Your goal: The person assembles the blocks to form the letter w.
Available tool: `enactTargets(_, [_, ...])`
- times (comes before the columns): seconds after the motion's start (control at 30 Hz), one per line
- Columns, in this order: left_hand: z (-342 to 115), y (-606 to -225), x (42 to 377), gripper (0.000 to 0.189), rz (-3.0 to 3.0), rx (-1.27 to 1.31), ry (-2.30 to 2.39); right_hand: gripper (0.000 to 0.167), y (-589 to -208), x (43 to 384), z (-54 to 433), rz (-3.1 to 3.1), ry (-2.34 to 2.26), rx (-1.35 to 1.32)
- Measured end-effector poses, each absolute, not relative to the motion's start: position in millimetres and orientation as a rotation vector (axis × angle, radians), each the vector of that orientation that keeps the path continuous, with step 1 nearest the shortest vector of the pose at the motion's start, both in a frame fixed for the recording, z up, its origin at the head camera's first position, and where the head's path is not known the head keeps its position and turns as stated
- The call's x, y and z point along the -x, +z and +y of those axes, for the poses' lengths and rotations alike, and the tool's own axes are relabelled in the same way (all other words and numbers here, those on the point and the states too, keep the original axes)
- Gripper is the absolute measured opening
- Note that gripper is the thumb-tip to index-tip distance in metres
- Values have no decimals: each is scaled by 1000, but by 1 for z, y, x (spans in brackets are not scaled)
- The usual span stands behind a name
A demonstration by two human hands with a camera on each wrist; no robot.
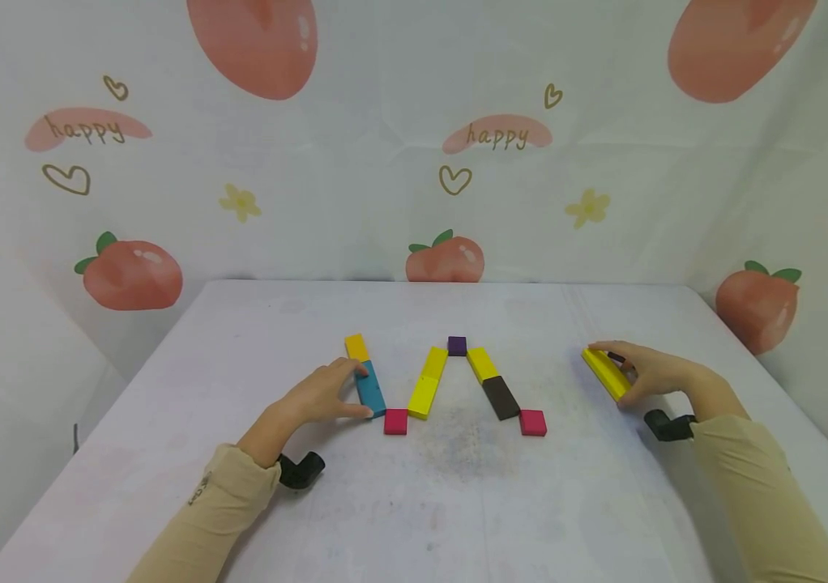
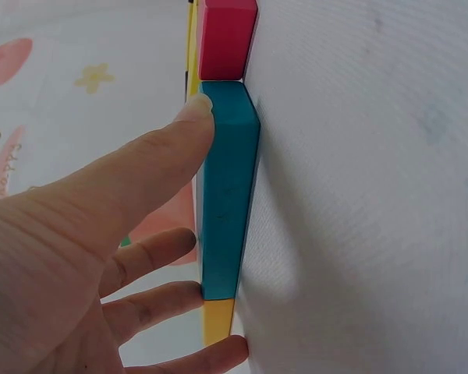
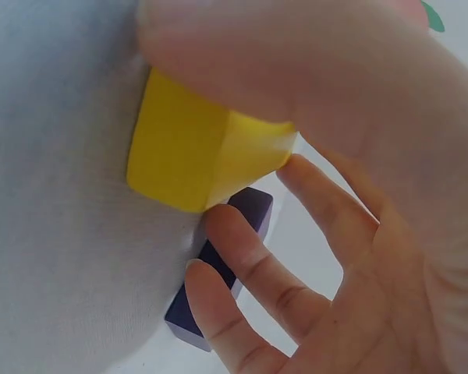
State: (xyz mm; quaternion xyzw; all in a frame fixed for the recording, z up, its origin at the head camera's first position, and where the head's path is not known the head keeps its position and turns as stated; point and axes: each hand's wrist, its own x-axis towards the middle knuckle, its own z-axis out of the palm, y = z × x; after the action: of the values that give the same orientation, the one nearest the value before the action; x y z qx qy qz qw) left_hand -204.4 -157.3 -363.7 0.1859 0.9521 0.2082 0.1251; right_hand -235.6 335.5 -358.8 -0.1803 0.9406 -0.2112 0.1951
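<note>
My left hand (image 1: 322, 394) rests at a blue block (image 1: 371, 390), with the thumb at its near end and the fingers fairly straight along it. In the left wrist view the thumb (image 2: 132, 175) lies on the block's edge near a red block (image 2: 228, 39). An orange-yellow block (image 1: 357, 347) continues the line beyond the blue one. At the right, my right hand (image 1: 658, 374) pinches a long yellow block (image 1: 606, 374) between thumb and fingers, low over the table. A dark purple block (image 3: 249, 210) lies behind the lower fingers of that hand.
Between the hands, blocks form a zigzag on the white table (image 1: 458, 518): a red block (image 1: 395, 421), yellow blocks (image 1: 428, 380), a purple block (image 1: 457, 346), another yellow (image 1: 482, 364), a dark brown block (image 1: 501, 397) and another red (image 1: 533, 422). A printed curtain (image 1: 356, 178) hangs behind.
</note>
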Motion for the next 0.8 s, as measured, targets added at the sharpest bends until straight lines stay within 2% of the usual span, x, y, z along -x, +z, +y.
enactTargets(0.4, [-158, -362, 203, 59, 2779, -578, 624, 93, -361, 237, 337, 2652, -591, 507])
enactTargets(0.8, [-159, -364, 203, 58, 2774, -591, 644, 89, -363, 233, 335, 2715, -607, 561])
